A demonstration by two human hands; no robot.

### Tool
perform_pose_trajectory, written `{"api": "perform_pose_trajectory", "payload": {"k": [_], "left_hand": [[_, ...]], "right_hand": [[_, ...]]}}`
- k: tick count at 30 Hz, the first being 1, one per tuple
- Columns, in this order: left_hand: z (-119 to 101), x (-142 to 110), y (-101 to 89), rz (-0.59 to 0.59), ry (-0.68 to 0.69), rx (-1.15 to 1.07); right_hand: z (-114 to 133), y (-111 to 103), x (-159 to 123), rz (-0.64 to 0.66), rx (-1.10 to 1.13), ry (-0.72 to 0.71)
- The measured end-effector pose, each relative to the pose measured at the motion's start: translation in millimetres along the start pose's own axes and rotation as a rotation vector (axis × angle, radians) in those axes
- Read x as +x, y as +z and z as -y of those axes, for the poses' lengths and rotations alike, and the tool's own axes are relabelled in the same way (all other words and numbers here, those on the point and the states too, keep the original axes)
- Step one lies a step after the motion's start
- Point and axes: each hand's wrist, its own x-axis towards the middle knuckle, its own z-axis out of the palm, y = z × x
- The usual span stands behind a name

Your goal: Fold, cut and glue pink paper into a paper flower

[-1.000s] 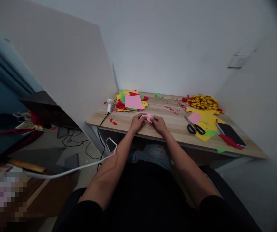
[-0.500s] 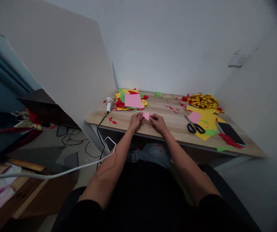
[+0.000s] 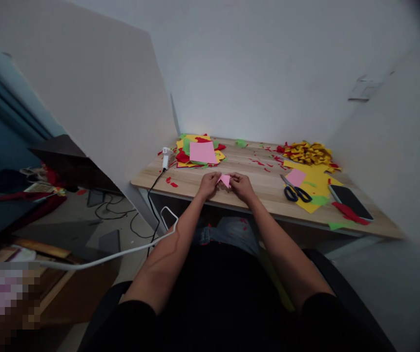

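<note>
A small folded piece of pink paper (image 3: 225, 180) is held just above the front part of the wooden table. My left hand (image 3: 209, 185) pinches its left side, and my right hand (image 3: 241, 186) grips its right side with the fingers closed. The paper shows a pointed, triangular outline between the hands. To the right, dark-handled scissors (image 3: 296, 193) lie partly on yellow paper (image 3: 318, 182), beside a pink square (image 3: 295, 177). Beyond my left hand, a larger pink sheet (image 3: 202, 152) tops a pile of coloured paper.
A yellow heap of cut paper (image 3: 310, 155) sits at the back right. Near the right end lies a phone (image 3: 351, 202) with a red scrap (image 3: 349, 213) against it. A white plug-like device (image 3: 165, 159) with a black cord stands at the left edge. Red scraps dot the tabletop.
My right fingers came slightly off the pink paper half a second ago and now hold its right side again. The paper has turned to a more pointed shape.
</note>
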Motion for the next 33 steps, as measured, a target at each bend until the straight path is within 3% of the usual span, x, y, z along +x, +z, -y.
{"api": "perform_pose_trajectory", "payload": {"k": [5, 16, 33], "left_hand": [[-2.0, -1.6, 0.4, 0.008, 0.006, 0.034], [-5.2, -5.9, 2.4, -0.070, 0.006, 0.103], [-8.8, -3.3, 1.9, 0.025, 0.038, 0.117]], "right_hand": [[-5.3, -1.5, 2.9, 0.003, -0.018, 0.019], [12.4, 2.1, -5.0, -0.038, -0.027, -0.063], [13.4, -0.5, -5.4, -0.009, 0.073, -0.043]]}}
